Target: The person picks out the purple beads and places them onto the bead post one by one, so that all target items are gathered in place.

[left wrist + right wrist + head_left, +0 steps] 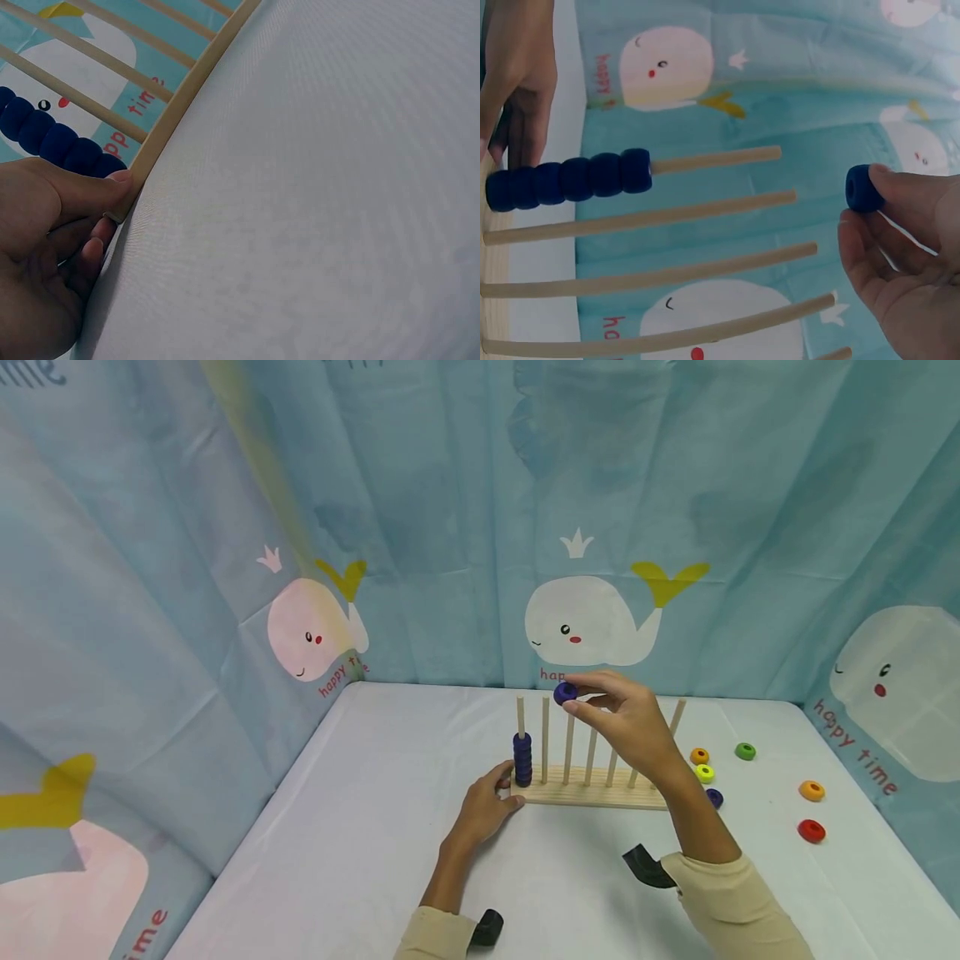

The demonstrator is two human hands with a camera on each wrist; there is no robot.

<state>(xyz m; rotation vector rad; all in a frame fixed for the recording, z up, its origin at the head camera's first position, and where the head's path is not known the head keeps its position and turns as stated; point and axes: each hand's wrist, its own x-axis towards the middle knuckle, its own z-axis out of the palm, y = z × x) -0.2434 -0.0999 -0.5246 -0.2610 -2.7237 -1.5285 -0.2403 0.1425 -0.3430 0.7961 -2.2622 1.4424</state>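
My right hand point(626, 718) pinches a dark blue bead point(565, 694) between thumb and fingertips, raised near the tops of the pegs. In the right wrist view that bead point(865, 188) is apart from every peg, its hole partly visible. A wooden peg rack point(592, 793) stands on the white table, with several upright pegs. Its leftmost peg point(521, 717) carries a stack of dark blue beads point(522, 760); the peg's upper part is bare. My left hand point(482, 806) grips the left end of the rack's base, thumb in front, as the left wrist view point(60, 225) also shows.
Loose beads lie right of the rack: orange point(700, 756), yellow point(704, 773), green point(745, 751), dark blue point(715, 797), another orange point(812, 791) and red point(812, 831). A blue curtain with whale prints point(450, 527) hangs behind the white table point(360, 827).
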